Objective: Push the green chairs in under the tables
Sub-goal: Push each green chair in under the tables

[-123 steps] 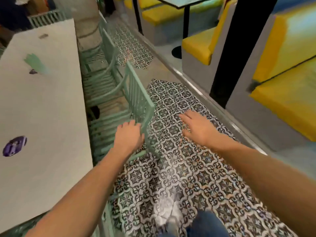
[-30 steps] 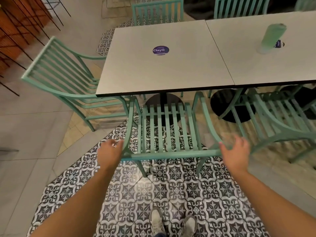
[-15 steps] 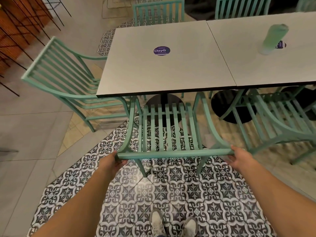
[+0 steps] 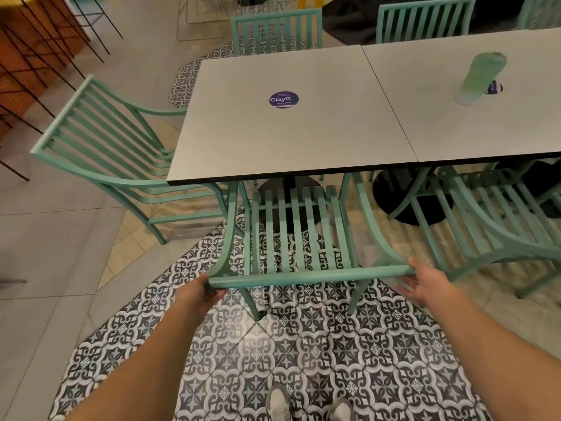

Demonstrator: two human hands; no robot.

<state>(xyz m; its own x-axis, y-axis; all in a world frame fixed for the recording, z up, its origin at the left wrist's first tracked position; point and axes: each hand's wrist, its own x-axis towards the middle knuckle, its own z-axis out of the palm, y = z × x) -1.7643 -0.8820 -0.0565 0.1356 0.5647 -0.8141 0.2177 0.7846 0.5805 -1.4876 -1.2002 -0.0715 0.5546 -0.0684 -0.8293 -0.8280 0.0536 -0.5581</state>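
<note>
In front of the bench, the chair stood with its seat partly under the near edge. Its top rail was taken at both ends, likely so it would slide in straight. The left hand had its grip closed round the left end; the right hand lay with fingers loosely spread against the right end, not clenched. The chair was mint green with slatted back and curved arms.

Both hands dropped onto the green chair top rail; right hand apparently loosening.
</note>
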